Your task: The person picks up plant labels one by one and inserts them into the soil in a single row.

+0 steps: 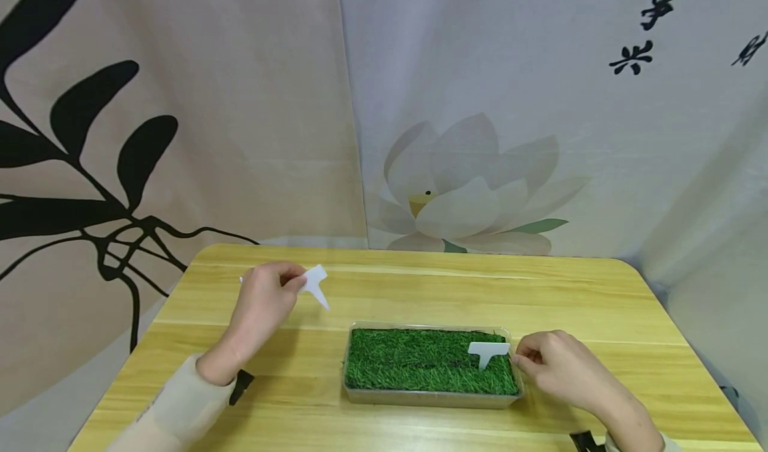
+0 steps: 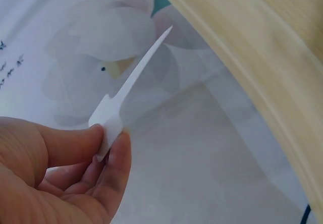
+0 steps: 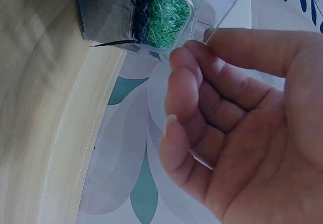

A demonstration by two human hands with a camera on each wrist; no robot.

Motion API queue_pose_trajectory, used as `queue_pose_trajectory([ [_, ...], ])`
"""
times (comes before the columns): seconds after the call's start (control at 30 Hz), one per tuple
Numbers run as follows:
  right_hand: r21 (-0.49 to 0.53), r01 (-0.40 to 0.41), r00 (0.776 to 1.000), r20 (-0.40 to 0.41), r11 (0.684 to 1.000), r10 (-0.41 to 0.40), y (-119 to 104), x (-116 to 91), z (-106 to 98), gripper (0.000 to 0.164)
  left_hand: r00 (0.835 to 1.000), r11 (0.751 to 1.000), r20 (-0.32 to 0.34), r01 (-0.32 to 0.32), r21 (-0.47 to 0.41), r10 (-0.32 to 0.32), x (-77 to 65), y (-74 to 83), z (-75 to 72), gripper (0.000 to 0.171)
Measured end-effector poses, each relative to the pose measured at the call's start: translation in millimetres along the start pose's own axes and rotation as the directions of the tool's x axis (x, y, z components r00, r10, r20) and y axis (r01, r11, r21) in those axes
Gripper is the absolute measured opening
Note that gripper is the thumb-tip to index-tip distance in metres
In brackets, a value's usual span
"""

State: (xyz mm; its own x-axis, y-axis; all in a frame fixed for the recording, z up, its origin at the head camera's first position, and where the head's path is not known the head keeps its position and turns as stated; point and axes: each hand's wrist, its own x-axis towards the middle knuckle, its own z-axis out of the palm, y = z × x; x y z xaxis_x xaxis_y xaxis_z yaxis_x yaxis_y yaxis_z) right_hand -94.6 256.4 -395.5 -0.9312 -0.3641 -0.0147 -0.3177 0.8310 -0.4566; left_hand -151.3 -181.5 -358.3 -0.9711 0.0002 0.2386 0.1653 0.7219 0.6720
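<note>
My left hand [image 1: 268, 295] is raised over the left part of the table, pinching a white T-shaped plant label [image 1: 314, 284] between thumb and fingers. In the left wrist view the pointed stem of this label [image 2: 139, 72] slants up and away from the fingertips. A small white tip shows behind that hand; what it belongs to is hidden. At the box's right end, my right hand [image 1: 561, 372] pinches the end of another white T-shaped label [image 1: 489, 350], whose stem points down at the green grass mat [image 1: 414, 359]. Whether the stem sits in the grass, I cannot tell.
The grass mat fills a clear rectangular plastic box [image 1: 429, 399] on the wooden table [image 1: 288, 412]. A printed curtain [image 1: 270, 139] with leaves, a lotus and black characters hangs behind the table's far edge. Dark straps are at both wrists.
</note>
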Motion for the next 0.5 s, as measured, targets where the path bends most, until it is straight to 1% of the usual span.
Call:
queue_pose_trajectory([
  [0.07, -0.003, -0.002, 1.000, -0.003, 1.000, 0.002, 0.0, -0.2, 0.1, 0.013, 0.999, 1.000, -0.037, -0.019, -0.004, 0.019, -1.6, 4.6, 0.7, 0.007],
  [0.13, -0.005, -0.010, 1.000, -0.006, 1.000, 0.010, 0.0, -0.5, 0.4, 0.014, 0.995, 0.998, -0.082, -0.055, -0.007, 0.054, -3.4, 8.9, 1.8, 0.006],
  [0.27, -0.004, -0.009, 1.000, -0.006, 1.000, 0.009, 0.1, -0.3, 0.4, 0.014, 0.978, 0.992, -0.171, -0.126, -0.023, 0.120, -8.1, 16.5, 5.5, 0.005],
  [0.4, 0.002, 0.009, 1.000, 0.000, 1.000, -0.009, 1.1, 0.0, 0.2, 0.014, 0.964, 0.986, -0.227, -0.155, -0.062, 0.137, -13.0, 22.5, 9.2, 0.006],
  [0.5, 0.008, 0.007, 1.000, 0.006, 1.000, -0.007, 1.4, -0.2, 0.1, 0.014, 0.958, 0.980, -0.247, -0.174, -0.100, 0.145, -16.3, 25.9, 12.0, 0.008],
])
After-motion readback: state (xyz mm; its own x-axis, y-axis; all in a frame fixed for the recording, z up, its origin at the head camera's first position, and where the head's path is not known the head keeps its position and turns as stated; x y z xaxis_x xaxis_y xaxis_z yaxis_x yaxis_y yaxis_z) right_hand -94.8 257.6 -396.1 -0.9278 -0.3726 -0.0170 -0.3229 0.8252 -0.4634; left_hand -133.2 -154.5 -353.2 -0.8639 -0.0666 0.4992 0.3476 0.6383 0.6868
